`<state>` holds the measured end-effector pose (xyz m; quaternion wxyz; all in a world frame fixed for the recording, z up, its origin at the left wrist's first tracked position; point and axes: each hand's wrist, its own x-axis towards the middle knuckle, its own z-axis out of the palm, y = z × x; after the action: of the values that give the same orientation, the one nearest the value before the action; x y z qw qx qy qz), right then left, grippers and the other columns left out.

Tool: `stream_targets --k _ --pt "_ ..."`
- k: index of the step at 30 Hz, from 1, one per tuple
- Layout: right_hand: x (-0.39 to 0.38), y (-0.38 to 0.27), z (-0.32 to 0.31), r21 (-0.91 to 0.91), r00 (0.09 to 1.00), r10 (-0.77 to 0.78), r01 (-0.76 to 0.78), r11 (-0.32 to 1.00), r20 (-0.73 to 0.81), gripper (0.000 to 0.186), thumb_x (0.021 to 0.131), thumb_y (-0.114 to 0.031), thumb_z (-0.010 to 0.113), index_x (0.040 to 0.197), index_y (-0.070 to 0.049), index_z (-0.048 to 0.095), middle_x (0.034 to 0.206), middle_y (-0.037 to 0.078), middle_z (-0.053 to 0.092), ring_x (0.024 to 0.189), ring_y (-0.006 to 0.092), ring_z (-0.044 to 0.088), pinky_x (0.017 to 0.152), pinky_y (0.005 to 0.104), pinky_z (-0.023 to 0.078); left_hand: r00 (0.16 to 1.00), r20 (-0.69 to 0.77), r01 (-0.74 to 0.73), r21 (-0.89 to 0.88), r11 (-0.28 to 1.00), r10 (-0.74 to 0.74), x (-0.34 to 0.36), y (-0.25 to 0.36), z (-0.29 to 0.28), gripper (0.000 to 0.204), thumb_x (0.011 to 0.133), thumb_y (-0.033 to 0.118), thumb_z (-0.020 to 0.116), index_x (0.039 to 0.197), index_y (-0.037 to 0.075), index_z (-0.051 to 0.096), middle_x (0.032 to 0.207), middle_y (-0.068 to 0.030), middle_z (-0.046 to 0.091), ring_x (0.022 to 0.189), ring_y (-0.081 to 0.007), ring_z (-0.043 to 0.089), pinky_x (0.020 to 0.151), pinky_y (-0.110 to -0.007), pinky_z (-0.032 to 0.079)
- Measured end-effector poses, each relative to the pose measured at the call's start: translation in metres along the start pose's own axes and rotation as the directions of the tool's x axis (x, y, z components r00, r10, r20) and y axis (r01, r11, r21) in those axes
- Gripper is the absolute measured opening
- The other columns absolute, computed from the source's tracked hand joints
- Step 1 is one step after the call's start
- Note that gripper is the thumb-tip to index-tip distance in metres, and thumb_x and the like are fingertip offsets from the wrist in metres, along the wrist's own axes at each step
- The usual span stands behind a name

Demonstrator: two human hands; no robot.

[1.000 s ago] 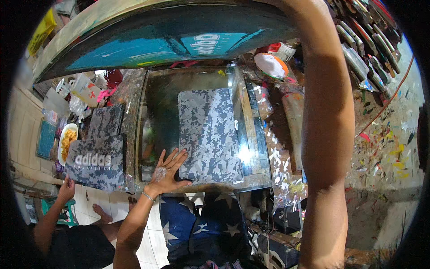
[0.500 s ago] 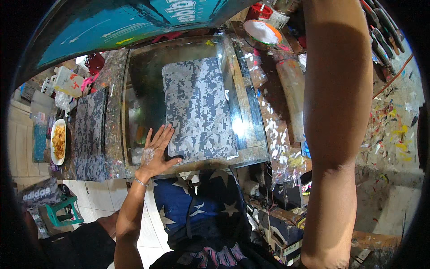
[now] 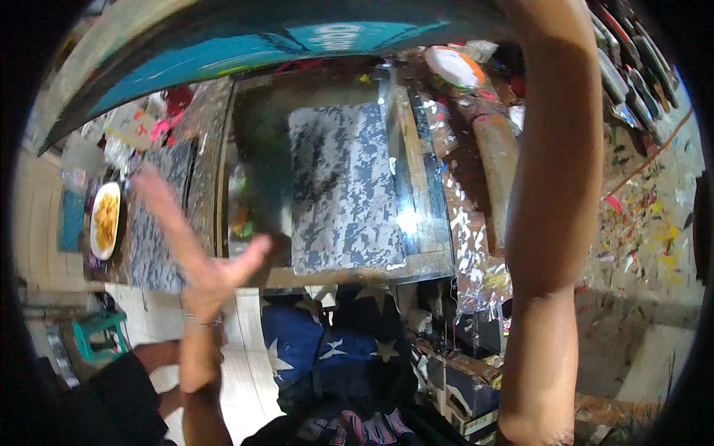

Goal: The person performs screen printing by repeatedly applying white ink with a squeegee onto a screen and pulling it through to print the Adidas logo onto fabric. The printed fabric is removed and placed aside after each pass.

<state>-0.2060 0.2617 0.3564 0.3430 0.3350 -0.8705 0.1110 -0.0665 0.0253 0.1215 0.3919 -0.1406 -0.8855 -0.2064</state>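
Observation:
A camouflage-print cloth panel point(image 3: 346, 186) in grey lies flat on the glass-topped table point(image 3: 260, 141) in front of me. My left hand point(image 3: 216, 271), smeared by motion, hovers left of that panel, thumb and fingers apart, holding nothing. Beneath its fingertips is a stack of similar camouflage pieces point(image 3: 160, 238). My right forearm point(image 3: 554, 171) stretches up along the right side past the top edge, so the right hand is out of sight. Above the table's far side, a raised printing screen point(image 3: 260, 52) with teal mesh and a dark frame is tilted.
A white dish of food point(image 3: 106, 221) stands at the far left. An orange-rimmed white bowl point(image 3: 455, 67) sits beyond the table at right. Squeegee-like tools point(image 3: 643, 70) line the upper right. A person in dark clothing point(image 3: 111, 401) is at lower left, near a green stool point(image 3: 100, 334).
My left hand has lifted off the panel's lower left edge and swung left. The printing screen now shows at a steeper slant, with more of its frame visible. My view has shifted slightly.

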Motion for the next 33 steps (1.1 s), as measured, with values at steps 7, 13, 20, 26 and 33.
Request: stream_targets --k 7,13,20,26,33 --pt "-0.167 -0.055 0.040 -0.034 0.995 -0.090 0.091 0.995 0.034 0.039 0.077 -0.041 0.069 0.088 -0.004 0.062 0.081 0.012 0.054 0.074 0.0294 0.054 0.077 0.0486 0.041 0.810 0.575 -0.201 0.091 0.975 0.113 0.062 0.018 -0.082 0.067 0.058 0.023 0.090 0.116 0.002 0.063 0.107 -0.0161 0.066 0.103 -0.0374 0.065 0.091 -0.048 0.050" --pt "-0.269 -0.078 0.116 0.078 0.909 -0.036 0.004 0.997 0.416 0.035 0.079 -0.030 0.072 0.098 -0.004 0.060 0.083 0.012 0.061 0.083 0.0302 0.063 0.083 0.0498 0.040 0.670 0.742 0.025 -0.047 0.999 0.018 -0.087 0.012 -0.005 0.049 0.064 0.018 0.091 0.096 0.002 0.057 0.094 -0.0151 0.059 0.093 -0.0350 0.061 0.079 -0.045 0.045" --pt "-0.247 -0.035 0.172 0.208 0.658 -0.034 -0.189 0.960 0.752 0.029 0.084 -0.016 0.074 0.104 0.000 0.059 0.074 0.017 0.070 0.081 0.0391 0.070 0.086 0.0525 0.043 0.682 0.731 -0.012 -0.035 0.999 0.034 -0.124 0.000 0.019 0.049 0.070 0.026 0.087 0.103 0.001 0.060 0.098 -0.0126 0.060 0.097 -0.0301 0.060 0.082 -0.041 0.045" --pt "-0.265 -0.054 0.137 0.185 0.787 -0.034 -0.103 0.977 0.616 0.019 0.087 -0.014 0.068 0.100 -0.004 0.059 0.079 0.013 0.070 0.083 0.0329 0.068 0.080 0.0495 0.041 0.692 0.719 -0.004 -0.081 0.997 0.061 -0.125 -0.003 0.021 0.050 0.069 0.024 0.086 0.105 0.001 0.059 0.099 -0.0128 0.059 0.097 -0.0301 0.058 0.081 -0.042 0.042" --pt "-0.308 -0.066 0.167 0.039 0.932 0.025 -0.042 0.998 0.362 0.015 0.087 -0.015 0.064 0.100 -0.009 0.060 0.087 0.006 0.059 0.084 0.0255 0.055 0.079 0.0456 0.038 0.681 0.731 0.061 -0.116 0.991 0.044 -0.122 -0.005 0.019 0.048 0.066 0.021 0.087 0.100 0.002 0.060 0.096 -0.0124 0.057 0.095 -0.0300 0.056 0.080 -0.042 0.041"
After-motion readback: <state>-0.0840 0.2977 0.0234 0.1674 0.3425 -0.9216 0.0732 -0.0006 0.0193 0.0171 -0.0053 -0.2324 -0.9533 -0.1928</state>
